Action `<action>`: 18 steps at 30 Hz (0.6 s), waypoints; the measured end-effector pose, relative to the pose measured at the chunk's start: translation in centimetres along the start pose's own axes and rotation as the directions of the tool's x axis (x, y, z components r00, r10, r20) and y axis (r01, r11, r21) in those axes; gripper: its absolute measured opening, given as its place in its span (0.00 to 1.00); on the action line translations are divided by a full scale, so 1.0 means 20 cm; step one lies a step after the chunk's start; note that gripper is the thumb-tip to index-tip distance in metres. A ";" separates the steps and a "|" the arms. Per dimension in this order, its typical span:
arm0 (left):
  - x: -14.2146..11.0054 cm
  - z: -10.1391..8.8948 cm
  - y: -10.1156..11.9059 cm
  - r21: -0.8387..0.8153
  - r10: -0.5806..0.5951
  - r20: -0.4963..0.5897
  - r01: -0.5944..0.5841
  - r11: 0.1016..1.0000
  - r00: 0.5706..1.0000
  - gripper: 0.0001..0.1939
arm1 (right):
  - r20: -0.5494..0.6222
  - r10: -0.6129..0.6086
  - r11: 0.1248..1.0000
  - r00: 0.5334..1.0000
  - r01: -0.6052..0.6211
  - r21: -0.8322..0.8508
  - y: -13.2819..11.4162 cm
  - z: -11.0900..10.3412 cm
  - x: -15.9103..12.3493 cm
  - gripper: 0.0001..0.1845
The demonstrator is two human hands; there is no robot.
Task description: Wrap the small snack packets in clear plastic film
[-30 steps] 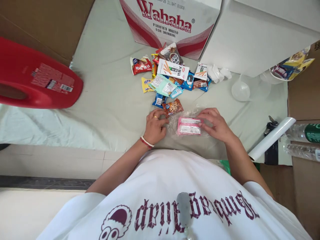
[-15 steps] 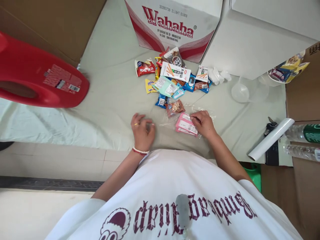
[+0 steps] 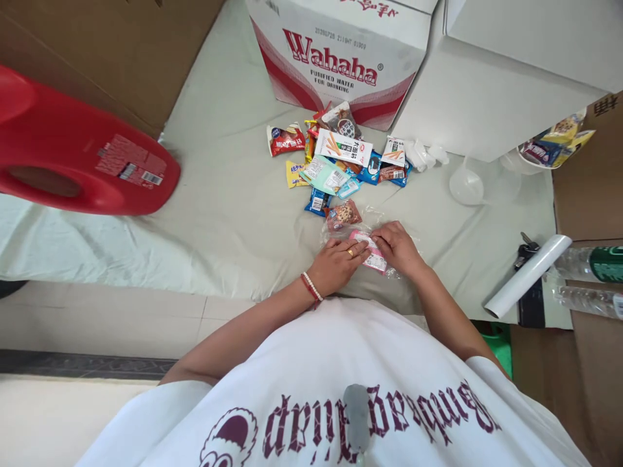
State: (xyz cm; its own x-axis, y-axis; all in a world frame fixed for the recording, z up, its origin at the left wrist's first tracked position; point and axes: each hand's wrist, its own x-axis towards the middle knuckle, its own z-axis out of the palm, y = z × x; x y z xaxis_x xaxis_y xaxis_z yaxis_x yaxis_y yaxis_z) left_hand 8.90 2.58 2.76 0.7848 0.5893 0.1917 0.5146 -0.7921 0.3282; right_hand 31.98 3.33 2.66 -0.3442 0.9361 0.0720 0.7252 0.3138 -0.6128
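Observation:
A pink packet with a white printed label (image 3: pixel 376 261) lies in front of me, with a crinkled clear plastic bag (image 3: pixel 335 231) spread around it. Whether the packet is inside the bag or on top of it I cannot tell. My left hand (image 3: pixel 337 264) rests flat over the packet's left side, fingers stretched across the label. At the packet's upper right, my right hand (image 3: pixel 398 248) has thumb and fingers pinched together on the clear plastic. Just beyond the bag sits a brown snack packet (image 3: pixel 343 213). A blue snack packet (image 3: pixel 317 202) lies behind it, to the left.
Several more wrapped snacks (image 3: pixel 343 148) are piled before a Wahaha carton (image 3: pixel 341 61). A red jug (image 3: pixel 87 155) stands left. To the right are a clear plastic cup (image 3: pixel 466 183), a tub of snacks (image 3: pixel 533 159), a white roll (image 3: pixel 528 275) and plastic bottles (image 3: pixel 574 263).
My left hand has moved right, from the bare cloth onto the pink packet, and its fingers have straightened. My right hand stays at the packet's upper right edge.

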 end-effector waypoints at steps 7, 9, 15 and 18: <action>0.04 0.03 -0.02 0.005 -0.029 0.062 0.029 1.000 0.998 0.20 | -0.193 0.285 0.902 0.939 -0.331 -0.278 0.06 -0.07 0.13 0.29; 0.06 0.02 -0.02 0.024 -0.046 0.048 0.045 0.999 0.998 0.18 | -0.100 0.363 0.880 0.926 -0.376 -0.291 0.09 -0.08 0.19 0.31; 0.09 -0.01 0.01 -0.010 -0.078 0.036 0.079 0.997 0.996 0.15 | 0.151 0.381 0.924 0.912 -0.381 -0.027 0.11 -0.21 0.27 0.10; 0.09 -0.02 0.01 -0.031 -0.091 0.025 0.092 0.995 0.996 0.15 | 0.103 0.210 0.978 0.972 -0.211 -0.006 0.01 -0.26 0.20 0.09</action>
State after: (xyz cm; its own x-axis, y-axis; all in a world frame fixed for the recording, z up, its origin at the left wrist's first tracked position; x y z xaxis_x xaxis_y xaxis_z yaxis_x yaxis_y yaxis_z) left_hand 10.36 3.55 3.59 0.7433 0.6547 0.1377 0.5734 -0.7294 0.3732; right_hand 33.82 7.91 6.95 -0.2434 0.9598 -0.1396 0.7852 0.1104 -0.6093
